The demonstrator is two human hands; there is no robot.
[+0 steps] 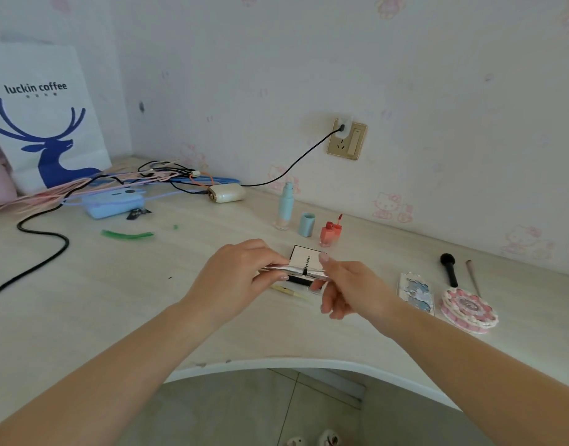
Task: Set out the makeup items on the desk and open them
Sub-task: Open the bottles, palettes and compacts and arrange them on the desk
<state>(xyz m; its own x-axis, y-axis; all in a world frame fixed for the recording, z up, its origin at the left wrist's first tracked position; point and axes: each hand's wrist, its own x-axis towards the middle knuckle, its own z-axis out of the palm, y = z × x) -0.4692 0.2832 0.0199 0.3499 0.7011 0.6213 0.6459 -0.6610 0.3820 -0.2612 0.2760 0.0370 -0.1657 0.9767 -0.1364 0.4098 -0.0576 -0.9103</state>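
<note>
I hold a silver makeup tube [293,270] level above the desk, my left hand [241,275] gripping its left end and my right hand [347,286] its right end. A thin dark gap shows near the tube's middle. Under it lies a white and black compact box [304,257]. Behind stand a light blue bottle [285,206], its blue cap [306,224] beside it, and an open red lip gloss [330,234] with its wand resting on it. To the right lie a black brush [449,268], a thin brush handle [472,277], a blue patterned case [416,292] and a round pink compact [468,310].
A tangle of cables [141,178], a blue device [114,202] and a white charger [227,192] lie at the back left, in front of a paper bag [42,123]. A thick black cord [42,249] curls over the left desk. A thin yellow stick [289,291] lies under my hands. Curved desk edge [276,363] is near me.
</note>
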